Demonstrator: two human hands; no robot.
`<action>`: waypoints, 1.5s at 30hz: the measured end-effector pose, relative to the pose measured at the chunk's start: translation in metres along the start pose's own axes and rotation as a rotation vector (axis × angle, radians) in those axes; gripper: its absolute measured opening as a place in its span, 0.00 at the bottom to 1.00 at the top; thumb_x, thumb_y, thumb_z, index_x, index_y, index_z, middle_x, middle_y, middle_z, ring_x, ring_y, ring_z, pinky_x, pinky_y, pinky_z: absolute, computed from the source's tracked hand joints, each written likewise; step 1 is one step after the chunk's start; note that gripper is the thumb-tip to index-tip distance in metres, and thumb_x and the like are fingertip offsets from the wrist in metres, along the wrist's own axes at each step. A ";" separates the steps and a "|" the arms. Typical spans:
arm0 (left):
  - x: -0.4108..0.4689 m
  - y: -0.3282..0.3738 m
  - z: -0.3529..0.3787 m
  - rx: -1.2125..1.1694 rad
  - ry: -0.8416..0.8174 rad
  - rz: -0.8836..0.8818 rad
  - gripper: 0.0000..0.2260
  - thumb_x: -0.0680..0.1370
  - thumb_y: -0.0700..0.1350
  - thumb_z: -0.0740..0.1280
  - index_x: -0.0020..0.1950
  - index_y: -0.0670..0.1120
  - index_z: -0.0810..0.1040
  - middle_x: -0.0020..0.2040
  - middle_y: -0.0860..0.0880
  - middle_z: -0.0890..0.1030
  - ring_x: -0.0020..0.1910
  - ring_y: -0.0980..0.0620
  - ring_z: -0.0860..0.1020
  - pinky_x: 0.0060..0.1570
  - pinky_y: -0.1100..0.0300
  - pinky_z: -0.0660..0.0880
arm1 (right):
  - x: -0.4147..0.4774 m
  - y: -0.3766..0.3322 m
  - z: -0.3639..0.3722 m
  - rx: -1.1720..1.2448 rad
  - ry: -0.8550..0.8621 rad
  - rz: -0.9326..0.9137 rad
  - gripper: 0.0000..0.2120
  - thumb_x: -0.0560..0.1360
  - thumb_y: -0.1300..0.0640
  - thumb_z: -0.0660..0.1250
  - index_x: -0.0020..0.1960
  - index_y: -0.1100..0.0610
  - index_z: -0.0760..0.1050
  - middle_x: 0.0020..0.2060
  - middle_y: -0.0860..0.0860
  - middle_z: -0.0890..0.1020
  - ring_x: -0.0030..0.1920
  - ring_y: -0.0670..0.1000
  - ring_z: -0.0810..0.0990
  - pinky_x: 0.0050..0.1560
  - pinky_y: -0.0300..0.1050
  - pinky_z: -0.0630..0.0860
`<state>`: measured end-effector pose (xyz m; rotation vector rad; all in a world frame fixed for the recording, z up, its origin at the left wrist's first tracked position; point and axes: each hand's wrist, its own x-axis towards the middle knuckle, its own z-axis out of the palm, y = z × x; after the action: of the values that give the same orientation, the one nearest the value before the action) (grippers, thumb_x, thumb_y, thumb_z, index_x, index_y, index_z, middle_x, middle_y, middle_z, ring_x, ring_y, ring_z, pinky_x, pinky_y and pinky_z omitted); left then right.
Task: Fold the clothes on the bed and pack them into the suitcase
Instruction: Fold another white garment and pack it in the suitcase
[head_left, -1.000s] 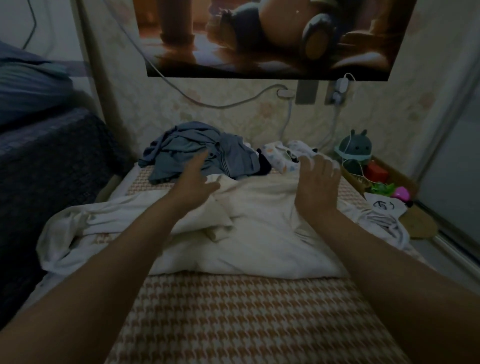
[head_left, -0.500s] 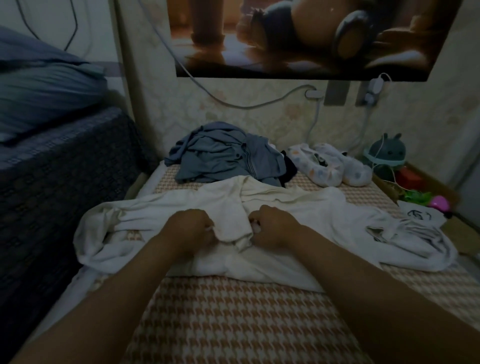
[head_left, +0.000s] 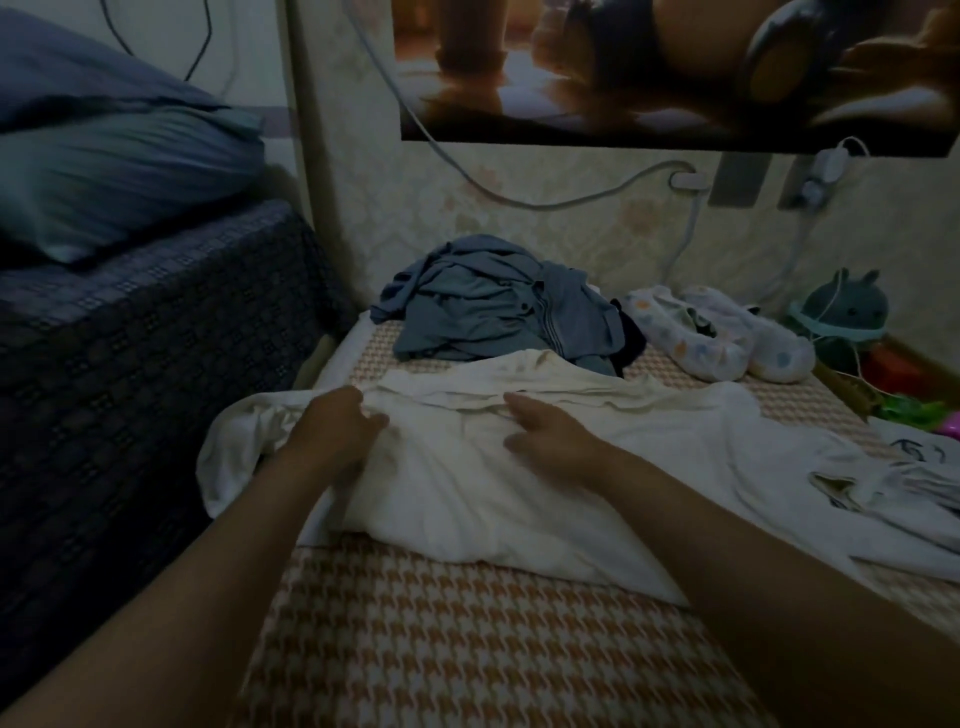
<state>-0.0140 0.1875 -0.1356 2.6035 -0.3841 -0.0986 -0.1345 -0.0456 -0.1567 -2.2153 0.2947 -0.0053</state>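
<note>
Both hands lie on a white garment (head_left: 467, 483) spread across the bed (head_left: 467, 649), whose cover is orange-and-white houndstooth. The left hand (head_left: 337, 434) rests near the cloth's left edge with its fingers loosely bent. The right hand (head_left: 550, 436) lies flat just below the collar, fingers straight. Beyond both hands sits a heap of blue-grey clothes (head_left: 493, 312). Beyond and to the right of the right hand are two spotted slippers (head_left: 717, 338), and farther right lies a printed white garment (head_left: 909, 478).

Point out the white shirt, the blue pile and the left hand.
white shirt (head_left: 452, 483), head view, on its flat middle.
blue pile (head_left: 483, 306), head view, on its top folds.
left hand (head_left: 337, 426), head view, on its back.
</note>
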 end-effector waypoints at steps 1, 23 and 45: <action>-0.006 -0.001 -0.001 0.053 -0.043 0.012 0.24 0.80 0.54 0.63 0.70 0.40 0.70 0.69 0.41 0.72 0.66 0.42 0.71 0.58 0.58 0.67 | -0.003 0.002 0.006 -0.163 -0.002 -0.043 0.32 0.76 0.56 0.67 0.77 0.49 0.59 0.75 0.48 0.62 0.74 0.50 0.62 0.69 0.39 0.58; -0.106 -0.042 -0.001 0.487 -0.240 0.554 0.13 0.71 0.47 0.65 0.54 0.56 0.69 0.49 0.54 0.66 0.52 0.50 0.69 0.45 0.57 0.62 | -0.127 -0.005 0.043 -0.955 -0.024 -0.158 0.28 0.78 0.56 0.60 0.77 0.48 0.58 0.72 0.60 0.62 0.67 0.59 0.69 0.67 0.50 0.67; -0.195 0.092 0.007 0.320 -0.552 0.648 0.11 0.75 0.53 0.69 0.55 0.53 0.78 0.54 0.53 0.78 0.48 0.53 0.75 0.49 0.59 0.74 | -0.233 0.036 -0.041 -0.808 0.384 0.350 0.16 0.79 0.53 0.56 0.65 0.56 0.69 0.64 0.58 0.69 0.62 0.59 0.70 0.60 0.50 0.69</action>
<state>-0.2249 0.1634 -0.0970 2.5699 -1.5184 -0.5692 -0.3725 -0.0490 -0.1360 -2.9155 1.0449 -0.1440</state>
